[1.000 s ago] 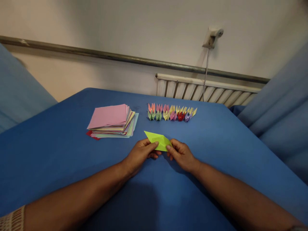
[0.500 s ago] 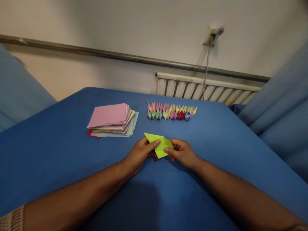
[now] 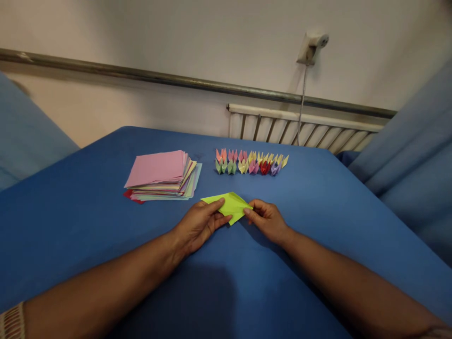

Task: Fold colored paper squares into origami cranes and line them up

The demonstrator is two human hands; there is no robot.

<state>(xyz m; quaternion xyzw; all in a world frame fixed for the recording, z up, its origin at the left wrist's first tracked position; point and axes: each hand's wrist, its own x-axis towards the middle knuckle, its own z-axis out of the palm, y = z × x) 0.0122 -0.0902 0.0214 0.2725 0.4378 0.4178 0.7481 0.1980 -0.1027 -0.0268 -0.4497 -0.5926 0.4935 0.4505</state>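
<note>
A folded piece of lime-green paper [image 3: 231,205] is held between my two hands over the blue table. My left hand [image 3: 197,225] grips its left side, thumb on top and fingers beneath. At the right corner, my right hand [image 3: 266,220] pinches the paper between thumb and fingers. The paper forms a rough diamond with a long point to the left; its underside is hidden. Beyond my hands, two rows of small folded paper figures [image 3: 253,167] stand in pink, yellow, green, red and purple.
A stack of coloured paper sheets [image 3: 157,169], pink on top, lies on the blue table [image 3: 88,197] left of the figures. Behind the table are a metal rail [image 3: 169,80], a radiator [image 3: 268,125] and a plugged-in socket [image 3: 310,49]. Blue curtains [image 3: 416,136] hang at both sides.
The green paper has turned flatter, its left point moving left and down. My left hand has shifted left with its fingers more extended; my right hand still pinches the right corner.
</note>
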